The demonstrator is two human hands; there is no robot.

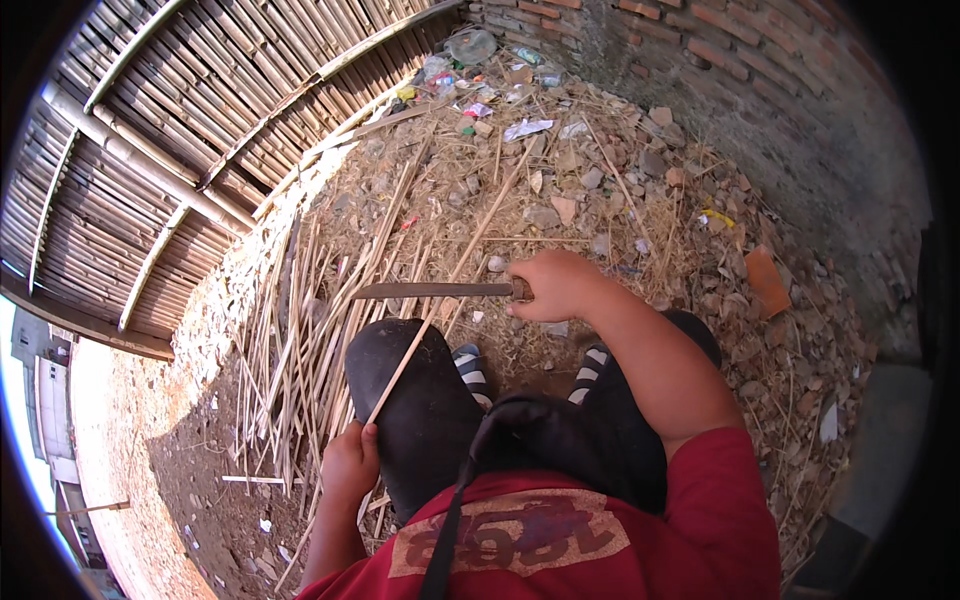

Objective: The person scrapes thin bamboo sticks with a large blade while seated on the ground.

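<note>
My right hand (560, 287) is closed round the handle of a long machete (420, 290). Its dark, rusty-looking blade points left, roughly level, across a pale bamboo strip (408, 355). My left hand (350, 458) grips the near end of that strip beside my left knee. From there the strip slants up and away to the right, past the blade, its far part over the littered ground. Whether the blade touches the strip I cannot tell. Many similar split bamboo strips (290, 370) lie in a loose pile to the left of my knee.
A bamboo slat wall (240, 90) stands at the far left, and a brick wall (740, 60) at the far right. Stones, dry straw and plastic litter (528, 128) cover the ground ahead. An orange brick piece (767, 282) lies right. My sandalled feet (473, 375) are between my knees.
</note>
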